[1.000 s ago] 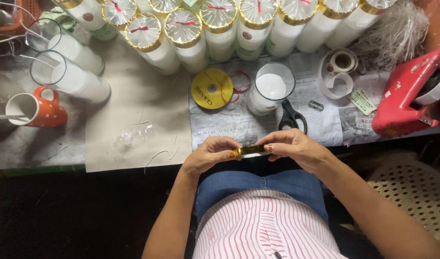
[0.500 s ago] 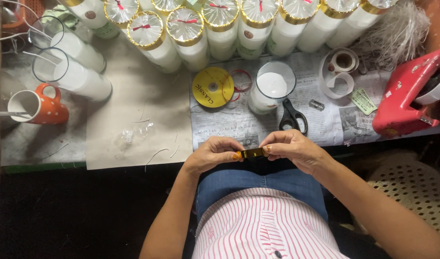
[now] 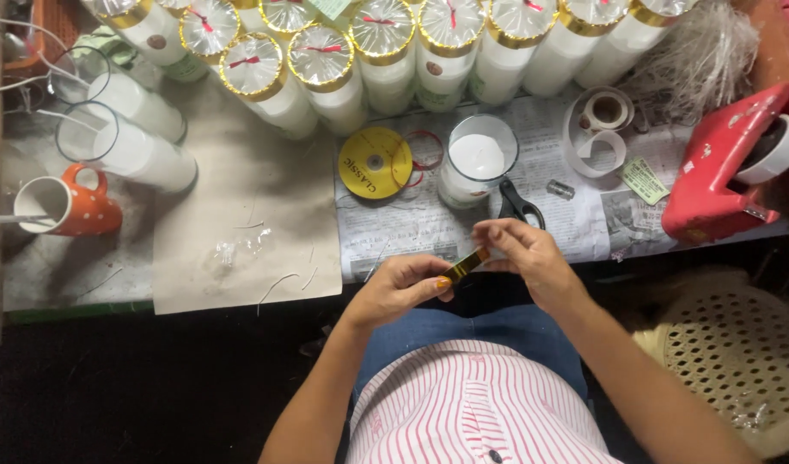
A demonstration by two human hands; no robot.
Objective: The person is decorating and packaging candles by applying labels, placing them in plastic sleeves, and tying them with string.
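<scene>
Both hands are pinching 1 gold ribbon strip (image 3: 465,263): left hand (image 3: 400,288) gripping its lower end, right hand (image 3: 519,253) its upper end.

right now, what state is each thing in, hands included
left hand: pinching one end of the gold strip
right hand: pinching the other end
gold strip: held taut between both hands, tilted
open candle jar: upright, uncovered, full of white wax
wrapped jars: upright, foil covered, gold banded
orange mug: lying on its side
scissors: closed, flat on newspaper
</scene>
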